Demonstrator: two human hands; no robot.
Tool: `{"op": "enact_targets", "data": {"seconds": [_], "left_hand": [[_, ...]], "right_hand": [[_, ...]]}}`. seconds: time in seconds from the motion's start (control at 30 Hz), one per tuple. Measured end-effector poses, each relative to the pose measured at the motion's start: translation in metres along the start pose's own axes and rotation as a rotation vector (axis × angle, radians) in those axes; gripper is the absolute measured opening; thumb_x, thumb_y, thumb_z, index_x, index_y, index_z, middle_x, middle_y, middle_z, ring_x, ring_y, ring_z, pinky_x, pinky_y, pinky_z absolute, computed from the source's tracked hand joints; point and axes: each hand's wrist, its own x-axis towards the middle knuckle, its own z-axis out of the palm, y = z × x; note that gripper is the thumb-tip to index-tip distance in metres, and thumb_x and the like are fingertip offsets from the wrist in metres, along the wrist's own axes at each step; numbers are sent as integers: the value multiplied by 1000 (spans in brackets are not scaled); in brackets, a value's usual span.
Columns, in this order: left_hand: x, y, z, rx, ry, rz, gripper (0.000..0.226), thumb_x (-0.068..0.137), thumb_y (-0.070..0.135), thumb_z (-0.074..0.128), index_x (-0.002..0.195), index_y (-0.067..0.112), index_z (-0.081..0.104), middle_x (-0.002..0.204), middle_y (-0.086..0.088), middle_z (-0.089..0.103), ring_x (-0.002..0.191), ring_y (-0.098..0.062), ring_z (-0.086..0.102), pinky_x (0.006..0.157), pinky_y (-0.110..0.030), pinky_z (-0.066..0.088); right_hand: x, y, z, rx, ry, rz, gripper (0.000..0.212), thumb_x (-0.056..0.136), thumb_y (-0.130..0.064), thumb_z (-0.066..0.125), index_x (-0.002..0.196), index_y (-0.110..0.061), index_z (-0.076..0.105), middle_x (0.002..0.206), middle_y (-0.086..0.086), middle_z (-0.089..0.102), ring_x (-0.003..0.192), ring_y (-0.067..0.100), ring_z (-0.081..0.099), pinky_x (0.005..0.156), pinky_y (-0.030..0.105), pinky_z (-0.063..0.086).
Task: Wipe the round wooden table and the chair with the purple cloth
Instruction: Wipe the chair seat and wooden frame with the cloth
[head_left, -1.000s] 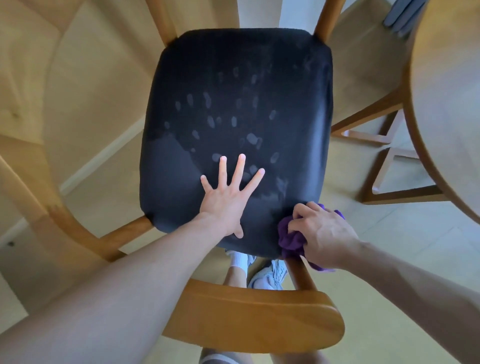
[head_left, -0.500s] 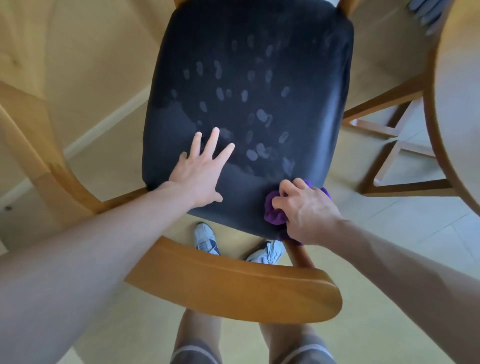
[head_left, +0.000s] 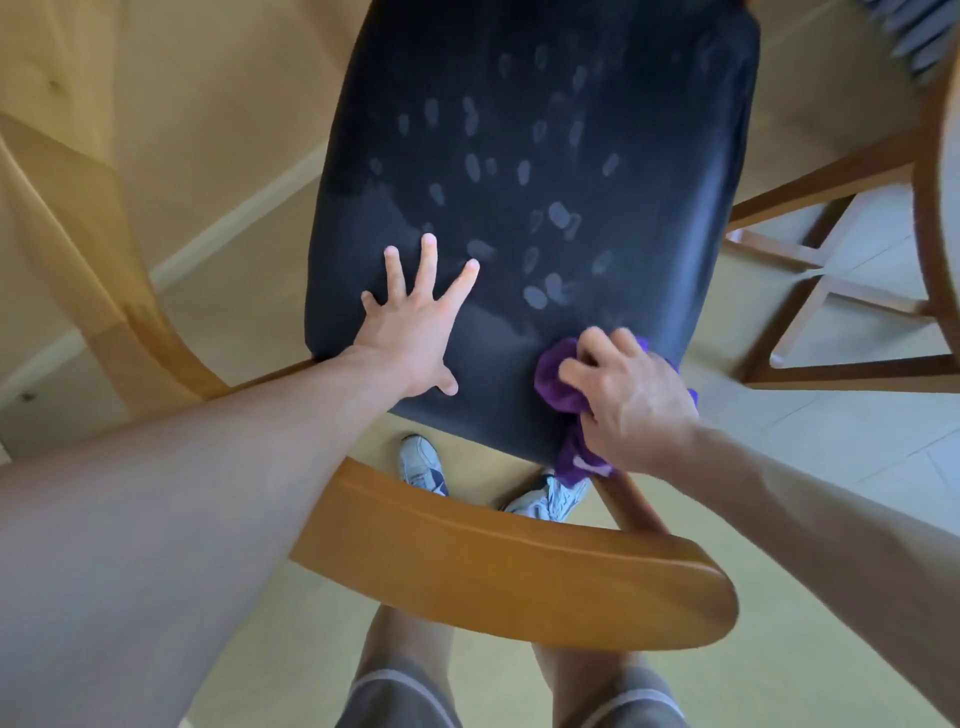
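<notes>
Left hand (head_left: 413, 332) shifted left; right hand (head_left: 631, 402) grips cloth (head_left: 556, 384).

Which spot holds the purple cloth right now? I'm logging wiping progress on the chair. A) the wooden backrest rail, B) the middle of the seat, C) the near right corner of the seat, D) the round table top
C: the right hand grips the purple cloth at the near right corner of the dark seat, while fingerprint smudges remain in the middle.

Left hand (head_left: 415, 332) spread flat on dark chair seat (head_left: 545, 156), purple cloth (head_left: 558, 387) gripped by right hand (head_left: 631, 410) at seat's near edge, fingerprints seen.
</notes>
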Motion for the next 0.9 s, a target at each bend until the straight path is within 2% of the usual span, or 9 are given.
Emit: {"op": "enact_targets", "data": {"seconds": [0.13,0.3,0.4,0.5,0.57,0.63,0.73,0.8,0.9], "left_hand": [[1,-1,-1,2,-1,3,142,71,41,95,162,39,-15,165,-8,-35,153,-51,-21,119,-71,24],[1,-1,-4,2,-28,6,144,69,43,95,161,38,-16,164,-9,-37,153,-51,-22,118,-72,22],[0,-3,-6,-25,-50,28,142,71,39,95,162,40,-14,165,-7,-37,153,-50,-23,118,-72,21],[0,-20,-9,-95,-21,69,122,85,21,84,162,45,-8,168,5,-32,157,-41,-19,117,-67,31],[-2,-36,-13,-134,-11,91,108,89,14,74,163,41,1,171,13,-23,160,-30,-11,114,-60,39],[-3,-54,-20,-170,5,88,101,90,16,72,164,36,6,173,12,-14,161,-22,-2,117,-56,37],[-7,-72,-26,-202,4,-17,110,88,18,78,165,34,1,173,-1,-16,160,-29,-3,120,-53,33],[-7,-68,-29,-228,24,-67,121,85,18,84,165,32,-6,172,-6,-21,160,-35,-9,120,-55,33],[1,-53,-30,-272,68,-93,131,80,17,90,164,27,-10,171,-8,-25,159,-38,-13,118,-58,35]], "right_hand": [[-13,12,-4,51,-126,4,22,81,-23,57,102,-27,61,107,-6,45,99,20,42,62,33,40],[15,-6,-18,243,98,88,30,73,-11,60,100,-21,68,104,-4,52,100,24,48,65,38,50],[36,-27,-16,209,76,61,40,77,-9,59,115,-18,66,115,2,49,102,27,44,72,41,50],[38,-39,-7,130,52,122,36,81,-6,57,114,-17,63,117,3,45,99,26,38,66,38,43],[26,-38,-2,55,-36,62,31,82,-6,56,109,-19,63,116,0,42,97,24,35,64,37,40],[18,-31,-7,-1,-170,-12,27,84,-8,55,105,-23,63,115,-4,41,99,23,35,67,36,43],[29,-30,-27,45,-348,14,25,84,-11,54,99,-27,65,108,-8,45,108,22,44,82,40,51],[45,-37,-37,166,-238,84,29,81,-9,55,103,-23,69,109,-5,49,111,24,48,87,39,50],[82,-59,-40,374,93,160,41,79,-2,55,115,-18,69,115,3,50,110,28,46,85,38,49]]}}
